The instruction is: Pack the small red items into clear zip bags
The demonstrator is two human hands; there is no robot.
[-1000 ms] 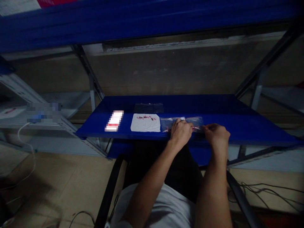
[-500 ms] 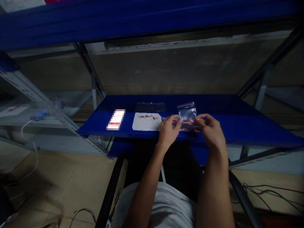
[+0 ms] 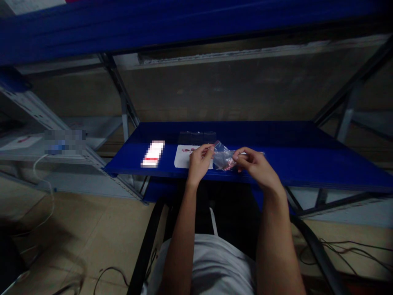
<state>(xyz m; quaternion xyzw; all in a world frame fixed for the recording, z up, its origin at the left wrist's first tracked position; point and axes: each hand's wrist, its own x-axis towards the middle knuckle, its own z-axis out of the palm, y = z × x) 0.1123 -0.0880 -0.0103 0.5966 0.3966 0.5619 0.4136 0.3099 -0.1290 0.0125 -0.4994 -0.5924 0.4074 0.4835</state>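
A clear zip bag [image 3: 221, 154] with small pink pieces [image 3: 229, 164] in its lower end hangs tilted between my hands. My left hand [image 3: 199, 163] is closed in a pinch on the bag's zip end, above the right part of a white cloth or paper sheet [image 3: 181, 159]. At the bag's other end, by the pink pieces, my right hand [image 3: 253, 163] is closed on the bag, its fingertips partly hidden. Small pink and dark pieces [image 3: 186, 150] lie on the white sheet, some covered by my left hand.
Flat clear bags [image 3: 196, 137] lie behind the white sheet on the blue shelf [image 3: 294, 151]. A bright, pixelated phone-like item [image 3: 152, 154] is to the left. Another blue shelf [image 3: 196, 26] spans above, and chair arms flank my body.
The zip bag has moved left and tipped from upright to slanted. My left hand has shifted left over the white sheet, and my right hand has also moved left.
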